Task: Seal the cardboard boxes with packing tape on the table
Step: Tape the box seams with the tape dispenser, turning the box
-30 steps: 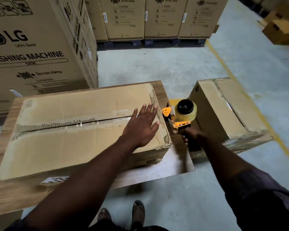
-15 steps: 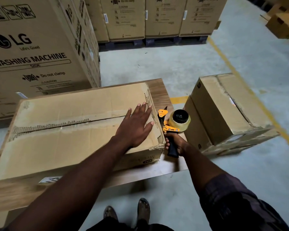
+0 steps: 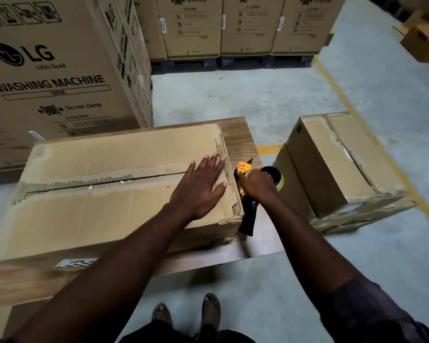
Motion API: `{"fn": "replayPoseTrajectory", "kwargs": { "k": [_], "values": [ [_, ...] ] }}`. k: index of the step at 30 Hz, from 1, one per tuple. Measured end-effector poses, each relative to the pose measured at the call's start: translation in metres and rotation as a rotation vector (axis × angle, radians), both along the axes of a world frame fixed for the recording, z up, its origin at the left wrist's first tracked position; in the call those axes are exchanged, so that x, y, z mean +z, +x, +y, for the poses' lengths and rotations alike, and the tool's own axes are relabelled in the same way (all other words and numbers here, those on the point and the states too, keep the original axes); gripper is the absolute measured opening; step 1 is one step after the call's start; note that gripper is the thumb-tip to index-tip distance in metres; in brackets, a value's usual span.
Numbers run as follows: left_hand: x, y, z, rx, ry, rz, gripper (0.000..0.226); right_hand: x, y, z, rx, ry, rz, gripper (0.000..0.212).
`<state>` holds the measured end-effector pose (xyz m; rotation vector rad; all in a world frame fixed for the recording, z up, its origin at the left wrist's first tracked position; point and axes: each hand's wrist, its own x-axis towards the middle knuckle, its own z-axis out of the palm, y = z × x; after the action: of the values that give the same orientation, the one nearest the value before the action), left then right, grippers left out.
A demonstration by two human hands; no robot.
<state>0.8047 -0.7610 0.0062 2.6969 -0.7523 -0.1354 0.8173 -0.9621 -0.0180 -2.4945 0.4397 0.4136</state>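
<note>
Head view: one wide look down over both forearms to the desk and the floor.
Cardboard box (image 3: pixel 104 201): lies flat on the wooden desk (image 3: pixel 243 137) and covers most of its top. Its long axis runs left to right, the right end a little farther away.
Top seam: follows that long axis down the middle of the lid, from the left end towards the right end. Torn, ragged paper lines it.
Left hand (image 3: pixel 200 188): released, palm flat on the lid at the box's right end. Straight, spread fingers point away towards the far right corner and cover the seam there.
Tape dispenser (image 3: pixel 248 215): stands against the box's right end face, at the near corner. Its black handle points down towards the person, its orange head up and away, and the tape roll (image 3: pixel 277 176) is on its right side.
Right hand: (image 3: pixel 256 185) grasping the dispenser just above the handle, fingers curled over its body.
Second box (image 3: pixel 332 167): on the floor just right of the desk, with a crushed near edge.
Washing machine cartons (image 3: pixel 60 70): stacked behind the desk on the left.
Feet (image 3: pixel 208 310): in sandals, at the desk's near edge.
</note>
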Motion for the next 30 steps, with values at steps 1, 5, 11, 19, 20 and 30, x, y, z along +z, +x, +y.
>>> {"fn": "replayPoseTrajectory", "kwargs": {
  "k": [1, 5, 11, 19, 20, 30],
  "values": [
    [0.0, 0.0, -0.001, 0.003, 0.002, 0.002, 0.065, 0.014, 0.006, 0.012, -0.055, 0.214, -0.106, 0.057],
    [0.003, 0.0, -0.001, 0.003, -0.027, 0.021, 0.069, 0.045, 0.008, 0.057, -0.074, 0.706, -0.109, 0.066],
    [0.007, -0.002, -0.001, -0.014, 0.019, 0.028, 0.067, 0.04, -0.007, 0.047, -0.1, 0.386, -0.067, 0.06],
    [0.011, -0.006, 0.022, -0.103, 0.164, -0.03, 0.075, 0.047, -0.024, 0.114, 0.022, -0.008, -0.342, 0.07],
    [0.013, -0.006, 0.029, -0.083, 0.137, -0.01, 0.073, 0.045, -0.025, 0.113, 0.039, -0.032, -0.338, 0.072],
    [0.007, -0.022, 0.185, 0.131, 0.085, 0.022, 0.072, 0.036, -0.03, 0.119, 0.122, -0.302, -0.261, 0.082]
  ]
}}
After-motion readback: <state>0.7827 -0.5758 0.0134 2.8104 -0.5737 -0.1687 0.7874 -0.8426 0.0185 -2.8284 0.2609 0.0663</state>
